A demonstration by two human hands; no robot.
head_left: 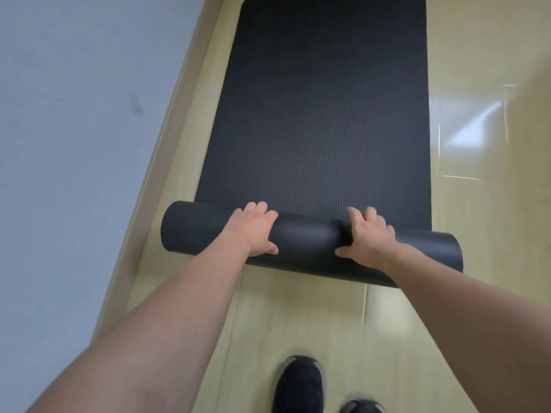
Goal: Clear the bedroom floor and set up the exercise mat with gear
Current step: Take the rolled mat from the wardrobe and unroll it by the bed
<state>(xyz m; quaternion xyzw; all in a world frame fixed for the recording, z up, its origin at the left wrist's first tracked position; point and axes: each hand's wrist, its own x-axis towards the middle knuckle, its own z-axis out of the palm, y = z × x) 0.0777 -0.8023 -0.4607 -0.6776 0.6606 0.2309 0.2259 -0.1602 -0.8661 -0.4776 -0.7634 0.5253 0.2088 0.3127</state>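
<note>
Head view, the only one I have. The exercise mat (322, 120) is dark grey with a fine ribbed face. Most of its length lies flat on the floor (301, 317), running away from me toward the top edge of the frame, where one rounded far corner shows. Its left long edge lies just beside the pale skirting (176, 150) at the foot of the grey wall (74, 129); its right long edge borders glossy floor carrying a window reflection.

The near end of the mat is still coiled into a roll (310, 236), lying across the floor at a slight slant, right end nearer to me. The roll's left end overhangs the flat part toward the skirting.

I note the left hand (255, 229) on top of the roll, left of centre, fingers curled over the far side and thumb against the near side. The right hand (368, 236) sits right of centre in the same manner, fingers over the crest, thumb spread out along the near face. Both hands grip the roll. Both forearms are bare.

At the bottom edge, two dark shoes (301, 383) stand on the floor, well short of the roll; the right one is only partly in frame.
</note>
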